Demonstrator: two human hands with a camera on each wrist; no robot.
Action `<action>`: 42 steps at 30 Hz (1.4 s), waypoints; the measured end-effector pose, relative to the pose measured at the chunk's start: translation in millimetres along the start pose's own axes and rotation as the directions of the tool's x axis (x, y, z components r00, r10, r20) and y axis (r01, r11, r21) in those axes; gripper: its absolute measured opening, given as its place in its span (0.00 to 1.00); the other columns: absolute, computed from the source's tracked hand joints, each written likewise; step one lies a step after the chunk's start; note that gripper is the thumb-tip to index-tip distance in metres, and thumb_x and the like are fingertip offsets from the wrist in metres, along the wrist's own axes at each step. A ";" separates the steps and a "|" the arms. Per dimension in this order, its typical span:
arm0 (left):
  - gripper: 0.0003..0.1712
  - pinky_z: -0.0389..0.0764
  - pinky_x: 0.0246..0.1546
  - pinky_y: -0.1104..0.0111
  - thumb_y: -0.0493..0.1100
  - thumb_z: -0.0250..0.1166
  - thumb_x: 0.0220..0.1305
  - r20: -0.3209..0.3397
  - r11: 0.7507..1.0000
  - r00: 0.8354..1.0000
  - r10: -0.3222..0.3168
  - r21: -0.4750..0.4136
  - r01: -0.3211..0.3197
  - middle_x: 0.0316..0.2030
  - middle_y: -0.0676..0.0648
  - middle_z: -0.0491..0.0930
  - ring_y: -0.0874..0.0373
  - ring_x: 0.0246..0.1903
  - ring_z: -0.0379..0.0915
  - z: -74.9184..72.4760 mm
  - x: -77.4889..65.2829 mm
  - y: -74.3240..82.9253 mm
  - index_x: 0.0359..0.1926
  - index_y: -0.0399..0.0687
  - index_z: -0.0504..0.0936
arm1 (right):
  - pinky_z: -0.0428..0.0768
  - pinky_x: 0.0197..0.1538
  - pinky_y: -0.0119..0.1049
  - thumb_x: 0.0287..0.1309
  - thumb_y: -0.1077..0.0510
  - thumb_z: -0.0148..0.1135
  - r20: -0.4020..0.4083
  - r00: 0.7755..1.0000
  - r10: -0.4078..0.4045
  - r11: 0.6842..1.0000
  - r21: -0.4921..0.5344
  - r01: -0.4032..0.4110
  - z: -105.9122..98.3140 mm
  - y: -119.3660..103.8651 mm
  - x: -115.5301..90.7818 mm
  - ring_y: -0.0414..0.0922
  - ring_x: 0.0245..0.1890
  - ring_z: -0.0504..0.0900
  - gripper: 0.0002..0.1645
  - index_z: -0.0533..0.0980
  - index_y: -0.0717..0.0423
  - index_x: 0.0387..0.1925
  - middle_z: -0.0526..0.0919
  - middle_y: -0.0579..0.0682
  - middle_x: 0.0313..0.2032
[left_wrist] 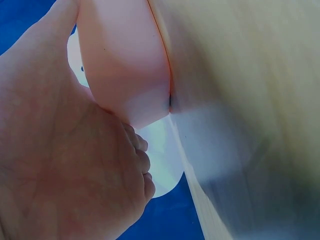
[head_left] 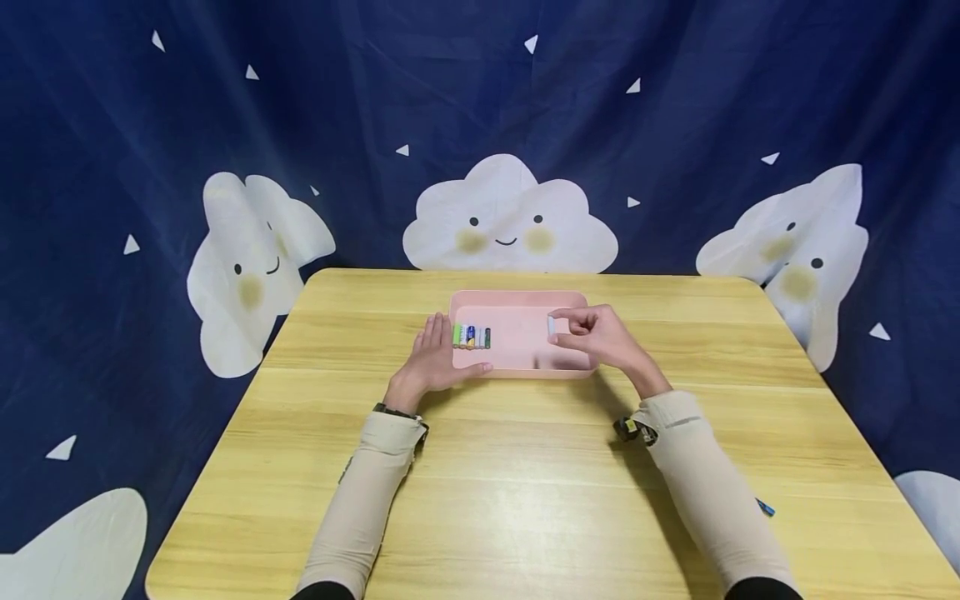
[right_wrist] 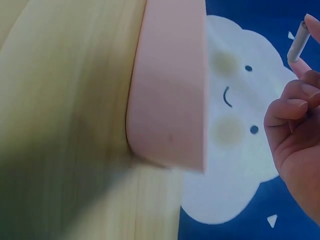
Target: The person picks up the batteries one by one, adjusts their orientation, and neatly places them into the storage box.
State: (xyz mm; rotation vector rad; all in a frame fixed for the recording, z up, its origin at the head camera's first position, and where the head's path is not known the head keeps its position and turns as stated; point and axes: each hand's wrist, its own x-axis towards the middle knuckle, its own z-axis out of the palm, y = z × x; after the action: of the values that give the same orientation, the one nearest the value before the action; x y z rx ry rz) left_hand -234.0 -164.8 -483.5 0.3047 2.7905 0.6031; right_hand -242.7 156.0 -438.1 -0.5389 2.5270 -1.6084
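Observation:
A shallow pink tray (head_left: 517, 374) sits on the wooden table. Side by side along its left end, several batteries (head_left: 471, 337) in green, white, blue, grey and dark green stand in a row. My right hand (head_left: 603, 336) is over the tray's right part and pinches a white battery (right_wrist: 299, 44) by its two ends between thumb and index finger. At the left front corner, my left hand (head_left: 435, 358) rests against the tray with straight fingers along its left side, the thumb over the front rim. The left wrist view shows the palm beside the tray's wall (left_wrist: 125, 65).
A small blue object (head_left: 765, 507), partly hidden by the right sleeve (head_left: 712, 492), lies on the table (head_left: 510, 492) at the right; its kind cannot be told. Behind the table's far edge hangs a dark blue curtain (head_left: 465, 92) with white clouds.

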 end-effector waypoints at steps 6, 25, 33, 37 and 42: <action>0.75 0.35 0.84 0.48 0.82 0.57 0.60 -0.006 1.000 1.000 0.002 0.007 -0.002 0.83 0.35 0.25 0.43 0.83 0.18 1.7 2.0 -1.4 0.82 0.36 0.29 | 0.70 0.41 0.27 0.58 0.60 0.76 0.013 0.999 -0.045 0.998 0.037 0.045 17.8 1.5 16.2 0.35 0.20 0.55 0.23 0.84 0.65 0.53 0.58 0.40 0.17; 0.75 0.35 0.84 0.48 0.82 0.56 0.60 -0.001 1.000 1.000 0.005 0.004 -0.005 0.83 0.34 0.25 0.42 0.83 0.19 1.8 1.0 -1.5 0.81 0.35 0.30 | 0.62 0.30 0.27 0.60 0.56 0.74 0.039 0.998 0.052 0.998 0.043 -0.054 63.3 17.4 46.0 0.36 0.22 0.59 0.26 0.82 0.63 0.58 0.62 0.41 0.20; 0.77 0.35 0.84 0.48 0.84 0.56 0.57 0.000 1.000 1.000 -0.003 0.002 0.003 0.82 0.35 0.24 0.42 0.83 0.18 5.7 7.3 -6.2 0.82 0.36 0.28 | 0.61 0.25 0.27 0.59 0.58 0.73 0.106 0.990 0.089 0.996 -0.023 -0.087 75.6 23.4 55.6 0.38 0.19 0.60 0.26 0.82 0.63 0.59 0.64 0.41 0.18; 0.77 0.35 0.84 0.48 0.83 0.57 0.58 -0.001 1.000 1.000 -0.007 0.008 0.007 0.82 0.36 0.23 0.43 0.83 0.17 9.3 12.3 -9.1 0.81 0.38 0.27 | 0.63 0.26 0.27 0.60 0.59 0.72 0.146 0.984 0.098 0.994 -0.061 -0.090 79.8 25.1 58.7 0.39 0.21 0.63 0.26 0.82 0.62 0.59 0.67 0.43 0.19; 0.77 0.36 0.84 0.48 0.84 0.56 0.57 -0.003 1.000 1.000 -0.012 0.020 0.012 0.83 0.36 0.24 0.44 0.83 0.17 10.6 14.8 -10.6 0.81 0.38 0.27 | 0.64 0.25 0.26 0.60 0.58 0.71 0.179 0.980 0.092 0.994 -0.082 -0.079 83.6 29.5 64.7 0.38 0.21 0.65 0.25 0.82 0.62 0.59 0.69 0.43 0.19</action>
State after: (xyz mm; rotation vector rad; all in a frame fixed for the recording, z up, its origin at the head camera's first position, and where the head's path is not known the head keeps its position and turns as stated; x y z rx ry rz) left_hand -246.2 -166.6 -500.6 0.2915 2.8005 0.5737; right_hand -287.7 73.3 -494.2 -0.5498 2.4470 -1.3729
